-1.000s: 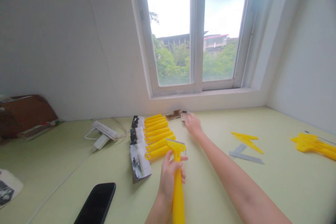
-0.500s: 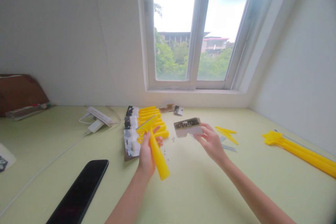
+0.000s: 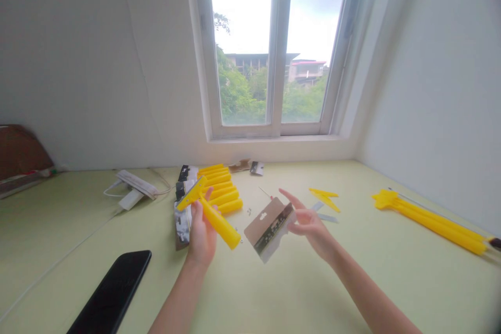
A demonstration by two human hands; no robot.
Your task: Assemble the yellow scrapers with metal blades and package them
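My left hand [image 3: 202, 235] is closed around a yellow scraper [image 3: 221, 223], its wide head up to the left and its handle slanting down to the right. Between the thumb and fingers of my right hand [image 3: 311, 227] is a printed cardboard packaging card [image 3: 270, 227], tilted, with a hang hole and a cut-out edge; my right index finger points away from it. Behind my left hand lies a row of yellow scrapers [image 3: 229, 206] with cards [image 3: 182, 224] on their heads. Small metal screws [image 3: 249, 211] lie between the row and the card.
A black phone [image 3: 111, 292] lies front left, with a white power strip [image 3: 136, 183] behind it. Yellow pieces [image 3: 324, 195] and flat blades [image 3: 326, 217] lie right of centre; long yellow handles [image 3: 434, 222] are at the far right. A screwdriver [image 3: 266, 192] lies behind the card.
The card in my right hand has turned to a steep tilt and come lower. The scraper in my left hand has swung to a flatter slant. The whole view has shifted slightly.
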